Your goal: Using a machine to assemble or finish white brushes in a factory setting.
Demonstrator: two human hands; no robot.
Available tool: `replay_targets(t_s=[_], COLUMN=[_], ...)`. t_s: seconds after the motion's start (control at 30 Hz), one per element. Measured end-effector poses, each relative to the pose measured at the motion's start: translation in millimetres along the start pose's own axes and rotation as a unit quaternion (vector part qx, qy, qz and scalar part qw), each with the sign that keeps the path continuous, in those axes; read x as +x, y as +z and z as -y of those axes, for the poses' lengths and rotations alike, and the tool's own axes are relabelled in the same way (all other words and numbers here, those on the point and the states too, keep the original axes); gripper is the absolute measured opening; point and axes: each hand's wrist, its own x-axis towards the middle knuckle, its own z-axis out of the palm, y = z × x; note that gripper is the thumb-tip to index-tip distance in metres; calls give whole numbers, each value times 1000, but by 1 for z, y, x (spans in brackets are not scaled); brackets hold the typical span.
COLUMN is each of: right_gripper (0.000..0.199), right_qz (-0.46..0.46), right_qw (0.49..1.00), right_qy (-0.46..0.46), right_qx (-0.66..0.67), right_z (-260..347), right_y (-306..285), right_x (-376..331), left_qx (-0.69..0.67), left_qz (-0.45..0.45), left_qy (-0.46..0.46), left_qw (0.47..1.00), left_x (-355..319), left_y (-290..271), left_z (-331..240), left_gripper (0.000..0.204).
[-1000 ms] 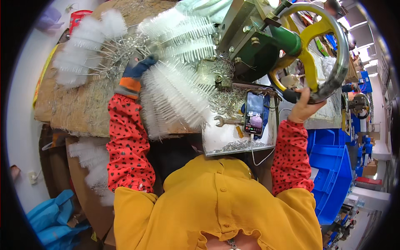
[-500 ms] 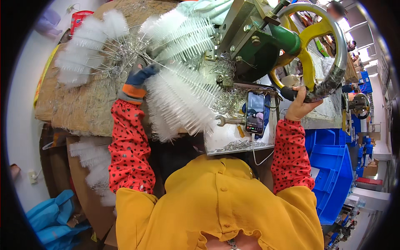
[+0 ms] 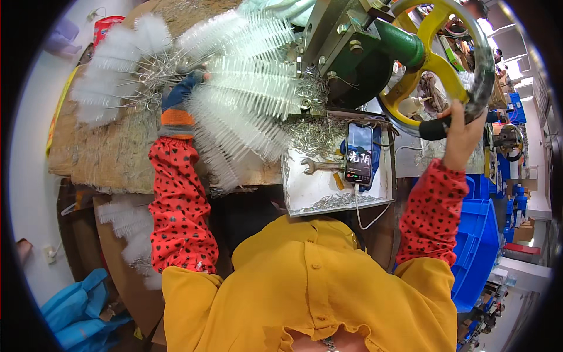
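My left hand [image 3: 180, 94], in a blue, orange and grey glove, is closed around the wire ends of several white bottle brushes [image 3: 240, 111]. Their bristles fan out to the right, toward the green machine [image 3: 363, 76]. My bare right hand [image 3: 463, 132] grips the yellow-spoked handwheel [image 3: 437, 64] at its lower right rim, beside a black-wrapped part. More white brushes [image 3: 105, 88] lie left of my glove, their looped wire handles bunched toward it. The glove hides exactly how many wires are in my grasp.
A white tray [image 3: 316, 199] below the machine holds a wrench [image 3: 322, 167], small metal pins and a phone [image 3: 359, 152] on a white cable. Blue crates [image 3: 475, 246] stand at the right. Further brushes [image 3: 132, 234] sit below the worn wooden bench [image 3: 117, 158].
My left hand has shifted slightly left and up, and the brushes in it now fan more sideways. My right hand has moved right as the handwheel turned. The phone's picture has changed.
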Motion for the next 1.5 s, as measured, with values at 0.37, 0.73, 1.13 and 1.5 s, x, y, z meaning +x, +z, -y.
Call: replay_targets(t_s=[0.37,0.73,1.13,1.5], right_gripper=[22,21,20,21], right_qz=[200,307,308,265], right_qw=[963,915,918,947], right_qy=[71,147,120,119], right_qx=[-166,-217,-220,-138], right_z=[44,36,19,37], right_y=[-11,16,14,9], right_x=[146,228,235,211], left_qx=[57,223,331,299], left_qz=[-168,-213,-216,-324], left_qy=[8,-38,-72,46], left_qw=[984,951,916,896], left_x=[26,39,27,29], left_y=[-3,-8,21,58], left_z=[15,4,-16,-16], left_gripper=[22,28,32,55])
